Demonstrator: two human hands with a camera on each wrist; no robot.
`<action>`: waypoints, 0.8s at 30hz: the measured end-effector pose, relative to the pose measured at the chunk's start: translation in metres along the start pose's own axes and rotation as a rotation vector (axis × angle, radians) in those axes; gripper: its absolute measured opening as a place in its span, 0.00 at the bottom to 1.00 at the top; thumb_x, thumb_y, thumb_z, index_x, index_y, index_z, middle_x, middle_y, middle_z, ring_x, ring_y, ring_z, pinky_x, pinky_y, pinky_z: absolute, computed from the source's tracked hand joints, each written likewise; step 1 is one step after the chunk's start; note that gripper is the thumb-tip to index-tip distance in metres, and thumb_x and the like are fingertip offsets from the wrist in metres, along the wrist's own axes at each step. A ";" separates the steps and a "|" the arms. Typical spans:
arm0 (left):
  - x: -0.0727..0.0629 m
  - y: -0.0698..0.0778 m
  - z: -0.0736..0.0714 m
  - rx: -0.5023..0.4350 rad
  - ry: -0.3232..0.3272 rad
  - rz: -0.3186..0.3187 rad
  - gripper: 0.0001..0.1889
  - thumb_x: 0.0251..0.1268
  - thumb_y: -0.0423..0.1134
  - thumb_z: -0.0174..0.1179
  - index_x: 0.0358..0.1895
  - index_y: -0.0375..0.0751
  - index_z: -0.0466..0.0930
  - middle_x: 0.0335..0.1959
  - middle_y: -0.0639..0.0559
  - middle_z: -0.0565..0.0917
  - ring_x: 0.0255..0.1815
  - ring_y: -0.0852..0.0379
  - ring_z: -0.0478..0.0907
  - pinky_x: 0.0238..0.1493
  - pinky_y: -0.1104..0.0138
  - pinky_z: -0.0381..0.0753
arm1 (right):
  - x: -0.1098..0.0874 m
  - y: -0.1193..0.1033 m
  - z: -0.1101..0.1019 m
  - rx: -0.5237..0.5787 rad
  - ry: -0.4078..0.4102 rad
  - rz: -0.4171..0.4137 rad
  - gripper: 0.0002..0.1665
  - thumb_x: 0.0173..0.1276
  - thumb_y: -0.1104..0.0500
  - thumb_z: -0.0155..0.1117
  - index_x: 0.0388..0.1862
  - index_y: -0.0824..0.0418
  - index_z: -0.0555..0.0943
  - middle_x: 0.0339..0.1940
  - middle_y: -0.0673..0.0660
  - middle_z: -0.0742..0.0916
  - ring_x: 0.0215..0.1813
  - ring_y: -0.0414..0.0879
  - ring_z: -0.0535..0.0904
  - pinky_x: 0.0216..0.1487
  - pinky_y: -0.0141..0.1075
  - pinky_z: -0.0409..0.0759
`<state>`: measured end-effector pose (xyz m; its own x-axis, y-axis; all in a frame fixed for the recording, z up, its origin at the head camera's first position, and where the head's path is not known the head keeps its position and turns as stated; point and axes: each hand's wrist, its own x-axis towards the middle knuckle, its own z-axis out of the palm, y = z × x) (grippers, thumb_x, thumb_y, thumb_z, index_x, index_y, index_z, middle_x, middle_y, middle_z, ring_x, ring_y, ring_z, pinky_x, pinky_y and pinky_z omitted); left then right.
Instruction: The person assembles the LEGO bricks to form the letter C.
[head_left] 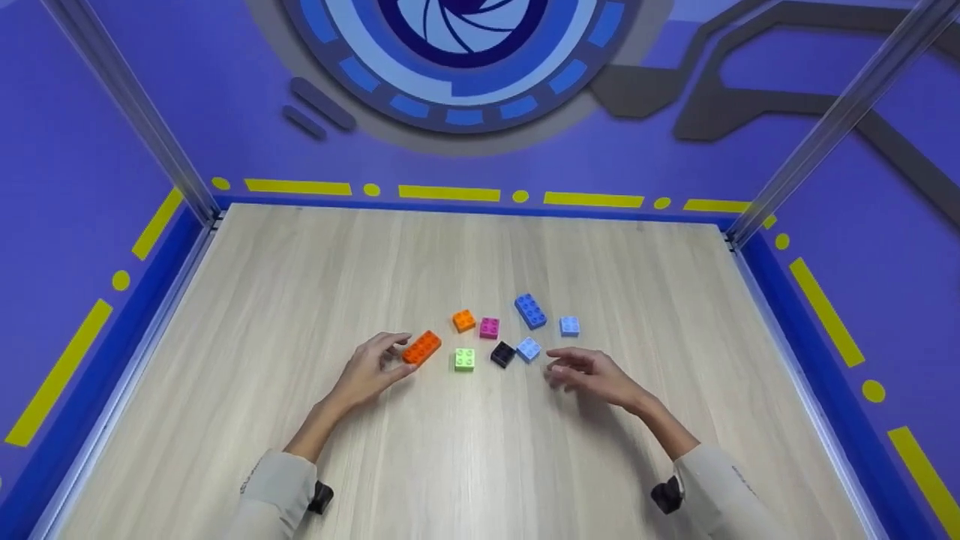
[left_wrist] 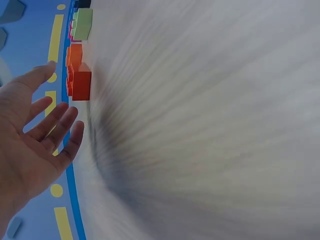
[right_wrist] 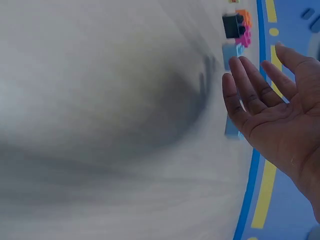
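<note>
My left hand [head_left: 373, 370] is just left of a long red-orange building brick [head_left: 421, 348], thumb and fingers spread; the left wrist view shows a gap between the fingers and the brick [left_wrist: 80, 85]. To the right of a light blue square brick [head_left: 528, 349], my right hand [head_left: 589, 377] hovers over the table with loosely bent fingers, holding nothing. A black brick [head_left: 502, 355] sits beside that light blue one. Between the hands there is also a lime green brick [head_left: 464, 360]. Behind them lie an orange brick [head_left: 464, 321] and a magenta brick [head_left: 490, 328].
A long blue brick [head_left: 530, 310] lies farther back, and a second light blue brick [head_left: 569, 326] is at its right. All rest studs up on the wood-grain table [head_left: 337, 262]. Blue-purple panels [head_left: 525, 165] border the table at the back and both sides.
</note>
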<state>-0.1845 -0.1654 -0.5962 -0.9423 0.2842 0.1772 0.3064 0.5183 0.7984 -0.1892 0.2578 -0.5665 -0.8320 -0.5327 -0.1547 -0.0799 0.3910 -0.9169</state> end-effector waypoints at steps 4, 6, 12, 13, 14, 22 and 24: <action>0.002 0.001 0.006 0.022 0.037 -0.044 0.27 0.59 0.35 0.74 0.62 0.32 0.80 0.53 0.39 0.85 0.47 0.44 0.84 0.52 0.48 0.83 | 0.019 -0.014 0.012 -0.031 0.023 -0.035 0.27 0.79 0.57 0.59 0.69 0.71 0.74 0.60 0.71 0.84 0.57 0.63 0.84 0.52 0.38 0.85; 0.002 0.002 0.009 0.046 0.056 -0.069 0.27 0.58 0.35 0.75 0.61 0.33 0.81 0.51 0.42 0.86 0.46 0.47 0.84 0.51 0.50 0.83 | 0.029 -0.021 0.018 -0.039 0.026 -0.056 0.27 0.78 0.56 0.59 0.68 0.71 0.75 0.60 0.71 0.84 0.56 0.62 0.85 0.51 0.31 0.82; 0.002 0.004 0.018 0.165 0.119 -0.129 0.27 0.53 0.41 0.78 0.57 0.37 0.84 0.46 0.46 0.87 0.39 0.54 0.80 0.40 0.62 0.78 | 0.060 -0.043 0.037 -0.114 -0.009 -0.134 0.25 0.78 0.57 0.59 0.67 0.70 0.77 0.62 0.69 0.84 0.57 0.58 0.84 0.57 0.38 0.82; 0.002 0.004 0.019 0.181 0.132 -0.140 0.27 0.52 0.42 0.79 0.56 0.37 0.84 0.45 0.46 0.87 0.37 0.55 0.79 0.37 0.65 0.75 | 0.066 -0.046 0.041 -0.129 -0.016 -0.151 0.24 0.78 0.57 0.59 0.67 0.69 0.77 0.62 0.69 0.84 0.58 0.58 0.84 0.59 0.41 0.82; 0.002 0.004 0.019 0.196 0.143 -0.151 0.26 0.51 0.43 0.80 0.55 0.38 0.85 0.43 0.47 0.87 0.35 0.56 0.77 0.34 0.66 0.73 | 0.071 -0.049 0.045 -0.139 -0.024 -0.160 0.23 0.78 0.58 0.59 0.67 0.68 0.78 0.62 0.69 0.84 0.58 0.57 0.84 0.59 0.43 0.82; 0.001 0.004 0.023 0.224 0.190 -0.163 0.19 0.52 0.39 0.79 0.48 0.39 0.88 0.42 0.45 0.88 0.37 0.53 0.81 0.34 0.62 0.77 | 0.099 -0.058 0.073 -0.167 -0.047 -0.208 0.23 0.78 0.60 0.59 0.67 0.70 0.76 0.61 0.70 0.84 0.59 0.59 0.83 0.59 0.49 0.83; 0.001 0.004 0.024 0.197 0.194 -0.149 0.18 0.53 0.37 0.78 0.48 0.38 0.88 0.41 0.45 0.88 0.35 0.53 0.80 0.35 0.63 0.76 | 0.103 -0.056 0.078 -0.150 -0.034 -0.223 0.23 0.78 0.61 0.59 0.67 0.72 0.75 0.62 0.72 0.83 0.60 0.61 0.82 0.61 0.52 0.82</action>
<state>-0.1806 -0.1442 -0.6066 -0.9811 0.0439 0.1886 0.1657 0.6946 0.7001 -0.2274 0.1227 -0.5594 -0.7659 -0.6423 0.0299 -0.3414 0.3669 -0.8653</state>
